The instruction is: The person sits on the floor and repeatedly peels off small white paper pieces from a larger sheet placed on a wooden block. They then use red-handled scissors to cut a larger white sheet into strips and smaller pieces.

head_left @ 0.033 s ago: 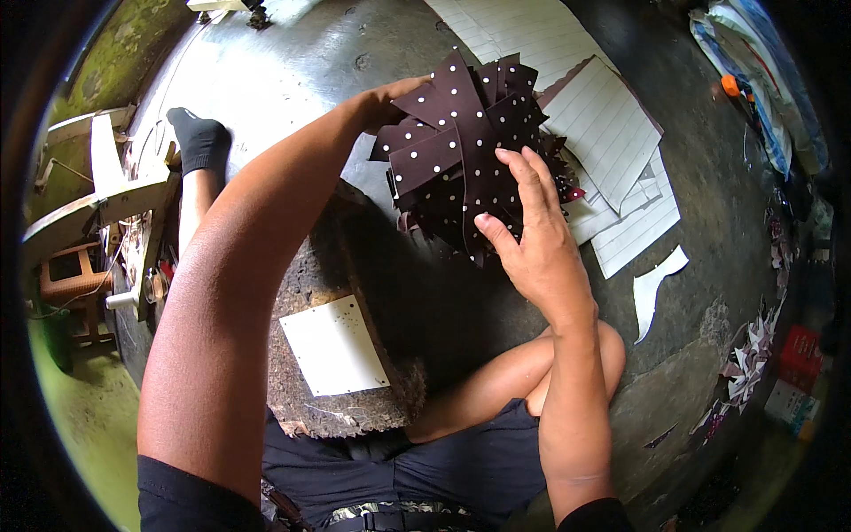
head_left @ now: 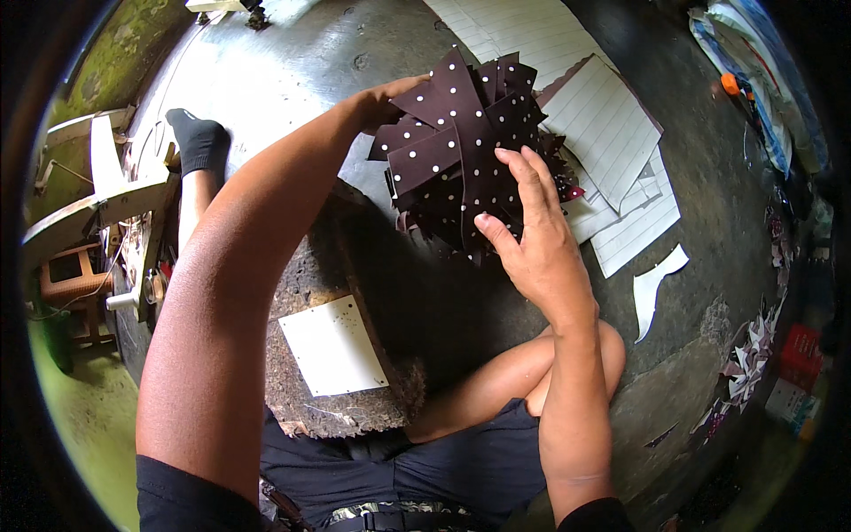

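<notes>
Both hands work one bundle of dotted brown cut pieces (head_left: 470,151): my left hand (head_left: 377,102) grips its edge, my right hand (head_left: 532,239) rests open-fingered on top.

Black short sleeves (head_left: 191,496), dark navy shorts (head_left: 443,465), 1 black sock (head_left: 199,142); forearms and hands (head_left: 536,244) bare.
</notes>
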The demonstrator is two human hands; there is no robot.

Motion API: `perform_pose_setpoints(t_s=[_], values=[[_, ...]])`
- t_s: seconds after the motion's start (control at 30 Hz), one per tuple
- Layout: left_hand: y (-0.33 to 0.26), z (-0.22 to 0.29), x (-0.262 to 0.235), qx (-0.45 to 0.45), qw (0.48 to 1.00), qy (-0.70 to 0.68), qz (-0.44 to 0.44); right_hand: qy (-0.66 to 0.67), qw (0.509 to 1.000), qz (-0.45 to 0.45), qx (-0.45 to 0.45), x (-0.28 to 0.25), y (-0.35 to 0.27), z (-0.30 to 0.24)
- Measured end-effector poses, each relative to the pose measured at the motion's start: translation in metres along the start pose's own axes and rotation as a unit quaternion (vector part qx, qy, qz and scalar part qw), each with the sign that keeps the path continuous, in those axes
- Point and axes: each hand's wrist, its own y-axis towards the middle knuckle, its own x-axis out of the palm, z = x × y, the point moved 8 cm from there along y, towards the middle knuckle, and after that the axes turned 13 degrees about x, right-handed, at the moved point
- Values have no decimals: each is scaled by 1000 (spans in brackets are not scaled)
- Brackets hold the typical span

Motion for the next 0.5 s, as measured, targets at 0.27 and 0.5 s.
perform_pose_setpoints(t_s=[0.27,0.5], values=[[3,-2,3,-50,997,-36,40,7,1000,-5,18,-7,-1,3],[-13,2,10,-127,980,-73,132,18,1000,-17,19,-15,-1,8]])
